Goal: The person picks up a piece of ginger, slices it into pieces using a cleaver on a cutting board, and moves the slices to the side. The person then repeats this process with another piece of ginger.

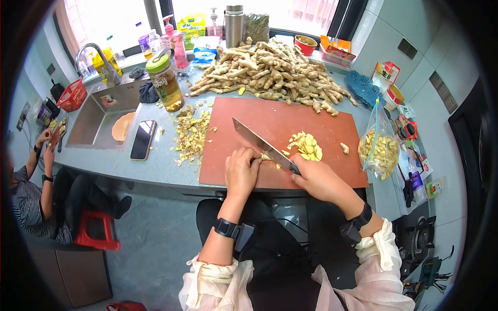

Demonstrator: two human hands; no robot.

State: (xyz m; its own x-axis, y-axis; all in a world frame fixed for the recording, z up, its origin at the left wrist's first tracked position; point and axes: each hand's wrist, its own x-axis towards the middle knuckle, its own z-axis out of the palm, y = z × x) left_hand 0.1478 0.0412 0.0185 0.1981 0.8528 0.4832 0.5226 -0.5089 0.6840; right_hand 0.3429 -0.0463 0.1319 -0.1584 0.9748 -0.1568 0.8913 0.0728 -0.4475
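My right hand (314, 179) is wrapped round the dark handle of a cleaver (262, 143), whose blade points up and left over the reddish-brown cutting board (228, 111). Left of the blade, my left hand (242, 168) holds a small ginger piece (264, 156) down on the board with bent fingers. Sliced ginger (306, 145) is heaped just beyond my right hand, and a small ginger knob (344, 148) lies farther right. A large pile of whole ginger (275, 70) rises behind the board. Ginger scraps (190, 132) are spread along its left side.
On the left are a phone (143, 140), a green-lidded jar (166, 85) and a steel sink (96, 122). A bag of sliced ginger (379, 150) stands right of the board. Another person (39, 197) sits at far left by a red stool (97, 228).
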